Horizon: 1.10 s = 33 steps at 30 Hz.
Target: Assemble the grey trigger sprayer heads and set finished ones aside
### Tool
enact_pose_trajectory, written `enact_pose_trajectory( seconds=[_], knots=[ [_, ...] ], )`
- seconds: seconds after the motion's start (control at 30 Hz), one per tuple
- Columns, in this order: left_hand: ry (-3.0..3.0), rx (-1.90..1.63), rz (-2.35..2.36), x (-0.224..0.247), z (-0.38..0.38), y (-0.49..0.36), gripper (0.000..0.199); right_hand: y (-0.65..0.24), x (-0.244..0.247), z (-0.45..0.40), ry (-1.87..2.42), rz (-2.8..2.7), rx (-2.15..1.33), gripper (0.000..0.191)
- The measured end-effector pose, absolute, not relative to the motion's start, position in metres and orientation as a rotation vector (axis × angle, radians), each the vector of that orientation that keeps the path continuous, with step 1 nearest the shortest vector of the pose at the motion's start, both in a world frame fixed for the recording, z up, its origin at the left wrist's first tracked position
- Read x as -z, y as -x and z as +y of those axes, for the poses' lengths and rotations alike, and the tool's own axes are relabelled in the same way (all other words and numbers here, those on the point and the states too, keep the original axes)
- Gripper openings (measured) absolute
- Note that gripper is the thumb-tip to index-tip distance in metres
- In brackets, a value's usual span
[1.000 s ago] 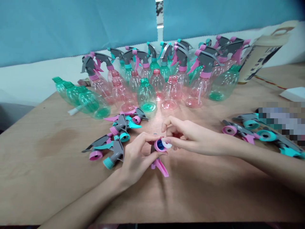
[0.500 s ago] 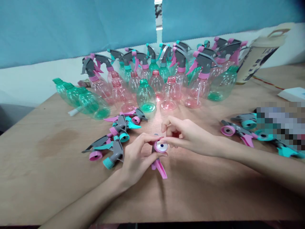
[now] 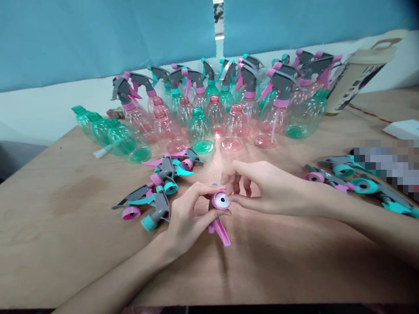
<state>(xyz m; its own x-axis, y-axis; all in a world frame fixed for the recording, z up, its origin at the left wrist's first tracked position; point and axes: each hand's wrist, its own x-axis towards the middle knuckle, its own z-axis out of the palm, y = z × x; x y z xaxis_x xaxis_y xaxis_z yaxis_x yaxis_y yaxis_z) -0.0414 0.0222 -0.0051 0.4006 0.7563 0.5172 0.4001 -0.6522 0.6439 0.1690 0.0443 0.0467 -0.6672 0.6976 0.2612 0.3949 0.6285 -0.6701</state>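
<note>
My left hand [image 3: 191,211] holds a grey and pink spray trigger head [image 3: 222,231], its thumb and forefinger around the pink collar. The collar's open end faces me and shows a white disc [image 3: 221,201] with a dark hole in its middle. The pink lever points down toward the table. At the collar's right rim is my right hand [image 3: 252,187], fingers curled, with thumb and forefinger tips by the white disc. Whether a small thing sits between those tips is hidden. Several loose trigger heads [image 3: 160,205] lie left of my left hand, with pink or turquoise collars.
Behind my hands stand several clear pink [image 3: 233,135] and green bottles [image 3: 200,135], many fitted with trigger heads. Green bottles [image 3: 121,139] lean at the left. More trigger heads [image 3: 363,185] lie right, near a blurred patch. A beige tumbler [image 3: 356,78] stands at the back right.
My right hand has shifted slightly; its thumb has drawn back from across the white disc to the collar's right rim. The left hand keeps the trigger head in nearly the same place.
</note>
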Motion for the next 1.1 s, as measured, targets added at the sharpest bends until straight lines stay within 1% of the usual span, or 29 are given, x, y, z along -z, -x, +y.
enact_pose_trajectory(
  seconds=[0.23, 0.43, 0.6, 0.83, 1.0, 1.1],
  knots=[
    [-2.255, -1.146, 0.996, 0.005, 0.022, 0.040, 0.035, -0.172, -0.051, 0.042, 0.905, -2.445, -0.771, 0.021],
    [-2.264, -1.136, 1.001, 0.004, 0.021, 0.040, 0.034, -0.170, -0.053, 0.036, 0.954, -2.476, -0.713, 0.017],
    [-2.277, -1.140, 1.015, 0.004, 0.021, 0.040, 0.032, -0.168, -0.053, 0.033, 0.971, -2.518, -0.612, 0.022],
    [-2.327, -1.168, 0.979, 0.003, 0.022, 0.040, 0.031, -0.167, -0.052, 0.029, 0.897, -2.505, -0.508, 0.018],
    [-2.374, -1.172, 0.929, 0.001, 0.021, 0.039, 0.025, -0.165, -0.053, 0.027, 0.895, -2.536, -0.547, 0.027],
    [-2.369, -1.174, 0.935, 0.001, 0.021, 0.039, 0.026, -0.165, -0.053, 0.027, 0.902, -2.543, -0.535, 0.026]
  ],
)
